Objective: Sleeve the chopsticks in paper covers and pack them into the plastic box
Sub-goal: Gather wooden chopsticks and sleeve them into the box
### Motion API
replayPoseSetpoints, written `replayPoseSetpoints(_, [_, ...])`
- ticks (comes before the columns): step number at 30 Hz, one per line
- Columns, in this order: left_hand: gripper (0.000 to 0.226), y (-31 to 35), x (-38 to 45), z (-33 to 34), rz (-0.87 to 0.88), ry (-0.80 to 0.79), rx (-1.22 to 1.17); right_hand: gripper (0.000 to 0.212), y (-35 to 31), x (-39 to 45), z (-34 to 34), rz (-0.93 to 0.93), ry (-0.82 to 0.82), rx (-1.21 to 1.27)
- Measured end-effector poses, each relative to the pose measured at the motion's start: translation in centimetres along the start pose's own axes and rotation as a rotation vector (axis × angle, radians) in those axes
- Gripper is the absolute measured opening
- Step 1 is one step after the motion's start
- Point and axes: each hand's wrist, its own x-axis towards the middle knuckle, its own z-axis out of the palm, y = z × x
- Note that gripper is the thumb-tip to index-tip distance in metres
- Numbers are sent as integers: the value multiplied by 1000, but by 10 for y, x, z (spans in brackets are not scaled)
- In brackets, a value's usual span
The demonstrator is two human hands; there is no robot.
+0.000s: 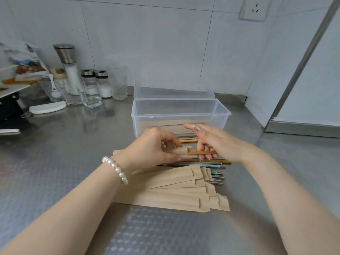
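My left hand (pixel 150 150) grips a brown paper sleeve (pixel 179 150) just above the counter. A pair of brown wooden chopsticks (pixel 202 153) sticks partway out of its open end. My right hand (pixel 213 142) touches the chopsticks' outer end with its lower fingers, while the index finger and thumb are stretched out. Behind the hands stands the clear plastic box (pixel 225 112), open, with several sleeved pairs lying inside. Loose chopsticks (pixel 211 163), wooden and metal, lie under the hands. A fan of empty paper sleeves (pixel 174 196) lies nearer me.
The box lid (pixel 173 92) leans behind the box. Salt shakers (pixel 103 83), a grinder (pixel 67 65) and glasses (pixel 90 94) stand at the back left by a white lid (pixel 47 108). A steel door frame (pixel 301 59) rises on the right.
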Motion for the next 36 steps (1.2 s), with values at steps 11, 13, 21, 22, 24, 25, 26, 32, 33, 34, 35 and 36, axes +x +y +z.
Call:
replayPoseSetpoints(11, [25,-10,2,-14,-87,81,-75,17,29,-15,-52,129,175,-169])
replayPoseSetpoints(13, [25,-11,2,-16,-109,82,-72,14,33,-18,-53,180,87,-159])
replayPoseSetpoints(21, [29,-13,3,-16,-126,80,-55,20,55,-14,-52,354,-109,-283])
replayPoseSetpoints(22, [29,-13,3,-15,-126,76,-54,19,56,-13,-51,357,-110,-284])
replayPoseSetpoints(24, [28,-14,4,-14,-121,70,-57,17,57,-12,-50,345,-109,-272])
replayPoseSetpoints(25, [28,-14,4,-13,-118,64,-59,16,57,-11,-49,340,-112,-266])
replayPoseSetpoints(26, [27,-14,4,-12,-117,57,-61,16,58,-11,-49,337,-116,-263])
replayPoseSetpoints(32, [27,-15,4,-14,-113,66,-62,13,55,-18,-59,267,-42,-140])
replayPoseSetpoints(33, [28,-15,4,-15,-113,72,-66,11,53,-19,-61,236,-4,-69])
replayPoseSetpoints(34, [29,-14,4,-15,-114,77,-70,9,50,-20,-62,207,46,28])
replayPoseSetpoints(35, [30,-14,3,-16,-113,81,-77,8,48,-21,-62,182,112,144])
replayPoseSetpoints(36, [31,-13,3,-16,-111,85,-87,8,46,-20,-62,160,191,259])
